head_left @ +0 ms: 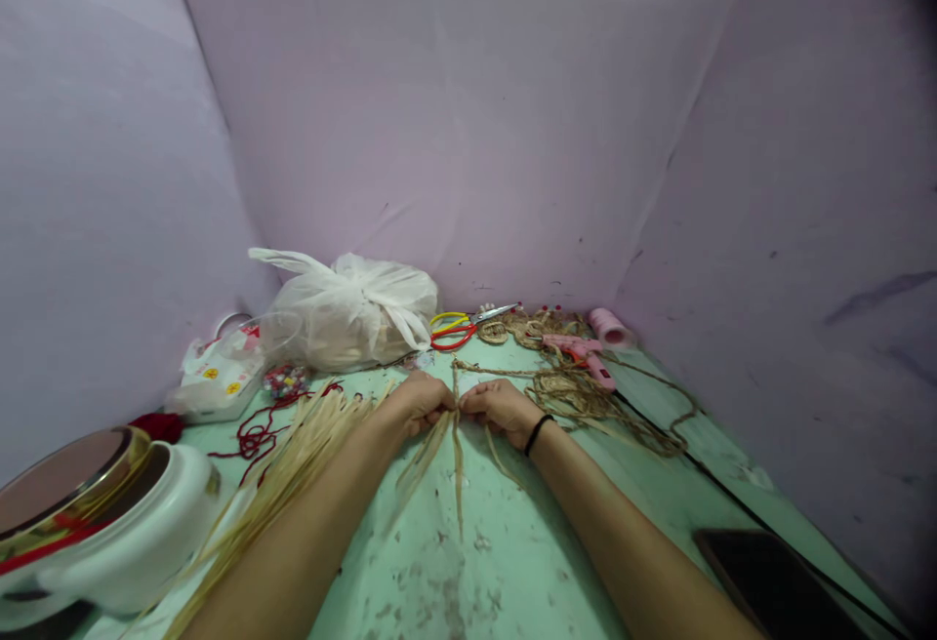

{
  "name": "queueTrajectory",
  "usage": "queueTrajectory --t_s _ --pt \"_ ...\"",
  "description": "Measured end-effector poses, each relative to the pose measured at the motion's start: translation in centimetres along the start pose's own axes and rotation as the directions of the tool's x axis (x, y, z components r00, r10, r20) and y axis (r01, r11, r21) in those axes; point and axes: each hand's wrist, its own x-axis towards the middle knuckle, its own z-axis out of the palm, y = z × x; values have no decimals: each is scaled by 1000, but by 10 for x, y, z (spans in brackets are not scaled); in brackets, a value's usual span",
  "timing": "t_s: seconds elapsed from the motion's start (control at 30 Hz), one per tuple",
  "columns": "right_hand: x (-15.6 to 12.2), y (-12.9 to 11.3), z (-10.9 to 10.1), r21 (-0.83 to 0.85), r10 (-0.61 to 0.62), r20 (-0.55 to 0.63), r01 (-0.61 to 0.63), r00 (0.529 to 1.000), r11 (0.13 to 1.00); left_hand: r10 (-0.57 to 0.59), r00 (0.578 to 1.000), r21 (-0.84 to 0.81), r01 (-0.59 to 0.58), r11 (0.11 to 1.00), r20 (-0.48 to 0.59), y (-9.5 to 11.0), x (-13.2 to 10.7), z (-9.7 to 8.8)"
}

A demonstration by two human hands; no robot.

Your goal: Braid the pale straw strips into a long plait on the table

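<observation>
My left hand (pixel 423 404) and my right hand (pixel 505 408) meet at the middle of the table, fingers closed in a pinch on thin raffia strands (pixel 459 479). Loose ends fan out below the fingers toward me. A narrow braid (pixel 456 377) runs up from between my hands, then a braided cord (pixel 502 371) turns right toward a coiled heap of cord (pixel 571 396). Under and beside my left forearm lies a bundle of pale raffia (pixel 307 445). My fingertips hide the exact crossing of the strands. A black band circles my right wrist.
Behind my hands are a white plastic bag (pixel 358 313), scissors (pixel 454 333) with red and yellow handles, a pink glue gun (pixel 578 352) and a pink spool (pixel 611 328). A white container (pixel 161 528) stands left; a black cable (pixel 717 484) and dark phone-like slab (pixel 768 581) lie right.
</observation>
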Motion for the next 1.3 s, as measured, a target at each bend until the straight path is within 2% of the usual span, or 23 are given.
queueTrajectory --t_s 0.1,0.2,0.33,0.5,0.63,0.73,0.9,1.13,1.3 --pt "-1 -1 0 13 5 15 -5 1000 1000 -147 983 -91 157 983 108 4 -3 -1" --pt "-2 -2 -1 8 10 32 -10 999 1000 -136 979 -123 155 980 152 6 -5 -1" --pt "-2 -1 -2 -9 2 31 -2 1000 1000 -95 985 -111 111 988 143 7 -8 -1" --pt "0 1 -4 9 -2 32 2 999 1000 -78 996 -8 78 997 46 8 -13 2" --pt "2 3 -6 46 -20 67 17 998 999 29 997 39 -26 999 -65 9 -18 5" --pt "4 3 -7 63 -21 71 16 997 998 17 1000 -32 -17 999 6 8 -18 6" --pt "3 2 -9 82 -1 82 -6 997 997 -68 982 -232 108 967 176 4 -10 4" --pt "2 3 -10 81 -6 108 -3 994 997 -48 995 -141 60 988 88 -1 -5 7" --pt "6 7 -10 86 8 138 -20 990 996 51 996 -136 -40 990 78 -4 -4 5"
